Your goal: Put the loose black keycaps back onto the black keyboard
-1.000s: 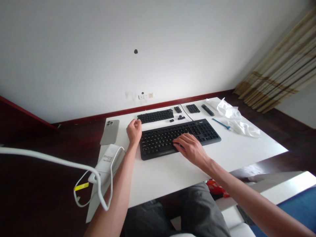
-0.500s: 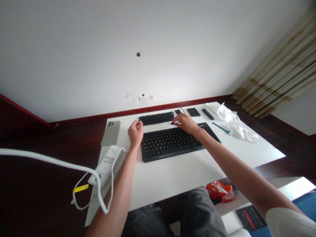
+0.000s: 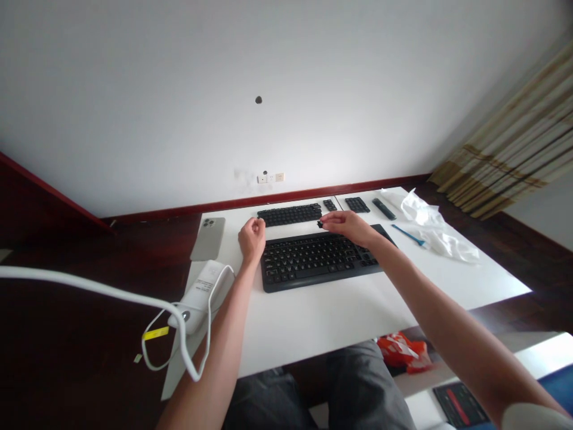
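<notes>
My right hand (image 3: 348, 227) hovers above the back edge of a black keyboard (image 3: 308, 272), its fingertips pinched on a small black keycap (image 3: 319, 224). My left hand (image 3: 252, 240) is closed beside the keyboard's back left corner; whatever its curled fingers may hold is hidden. Behind the keyboard, a block of black keycaps (image 3: 290, 214) lies in rows on the white table (image 3: 313, 316). A small cluster of keycaps (image 3: 330, 205) and a number-pad block of keycaps (image 3: 357, 205) lie to its right.
A phone (image 3: 208, 240) and a white power strip (image 3: 201, 292) with a looping white cable (image 3: 111, 286) are at the left. On the right lie a dark remote-like object (image 3: 384, 209), a slim blue tool (image 3: 407, 235) and crumpled white plastic (image 3: 423, 210). An orange-red bag (image 3: 403, 352) shows below the table edge.
My right hand has lifted slightly and drawn back from the keycap rows, so the keycap in its fingertips shows more clearly. My left hand stays closed. The view has shifted a little.
</notes>
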Action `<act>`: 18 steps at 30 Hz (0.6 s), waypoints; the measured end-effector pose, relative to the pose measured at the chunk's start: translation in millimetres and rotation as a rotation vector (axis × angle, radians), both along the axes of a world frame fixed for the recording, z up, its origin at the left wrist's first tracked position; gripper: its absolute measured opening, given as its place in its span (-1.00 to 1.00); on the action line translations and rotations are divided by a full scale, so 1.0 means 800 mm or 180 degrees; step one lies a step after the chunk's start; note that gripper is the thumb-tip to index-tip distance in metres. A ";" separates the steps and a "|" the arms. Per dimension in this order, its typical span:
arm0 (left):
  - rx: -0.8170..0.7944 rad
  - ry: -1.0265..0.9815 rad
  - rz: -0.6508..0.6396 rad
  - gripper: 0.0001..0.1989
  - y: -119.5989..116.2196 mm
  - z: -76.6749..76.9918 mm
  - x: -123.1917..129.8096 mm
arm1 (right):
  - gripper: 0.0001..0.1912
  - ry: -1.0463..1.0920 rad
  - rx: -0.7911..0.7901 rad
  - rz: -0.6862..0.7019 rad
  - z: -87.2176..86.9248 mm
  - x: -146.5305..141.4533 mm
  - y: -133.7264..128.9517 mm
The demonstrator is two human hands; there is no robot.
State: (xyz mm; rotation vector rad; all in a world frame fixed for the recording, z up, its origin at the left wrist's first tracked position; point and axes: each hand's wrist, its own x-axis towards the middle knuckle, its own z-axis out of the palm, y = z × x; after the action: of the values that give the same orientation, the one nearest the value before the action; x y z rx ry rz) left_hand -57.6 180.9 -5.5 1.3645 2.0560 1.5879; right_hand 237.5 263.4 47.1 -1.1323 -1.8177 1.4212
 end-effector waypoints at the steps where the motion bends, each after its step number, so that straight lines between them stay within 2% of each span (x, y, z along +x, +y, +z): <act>1: -0.0003 0.0006 0.0006 -0.65 0.000 0.000 0.000 | -0.60 0.0200 -0.0262 0.0031 0.003 0.004 -0.007; 5: 0.0031 0.0006 -0.0029 -0.65 -0.001 0.001 0.001 | -0.60 0.0668 -0.0939 0.0185 0.017 0.015 -0.033; 8: 0.0063 -0.0006 -0.0073 -0.65 -0.003 0.001 0.001 | -0.60 0.0781 -0.1111 0.0240 0.026 0.021 -0.048; 11: 0.0089 0.0015 -0.0072 -0.65 -0.003 0.001 0.001 | -0.54 0.0595 -0.0970 0.0299 0.031 0.032 -0.059; 13: 0.0076 0.0020 -0.0061 -0.65 -0.003 0.001 0.001 | -0.51 0.0184 -0.0708 0.0334 0.030 0.045 -0.065; 18: 0.0023 0.0053 -0.0024 -0.66 0.001 -0.001 0.000 | -0.58 -0.0708 -0.0263 0.0422 0.020 0.089 -0.077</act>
State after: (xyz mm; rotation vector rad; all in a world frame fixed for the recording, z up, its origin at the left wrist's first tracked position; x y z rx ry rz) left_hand -57.8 181.9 -6.7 1.3911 2.0540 1.5878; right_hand 308.9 201.9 63.1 -1.2754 -2.0369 1.5081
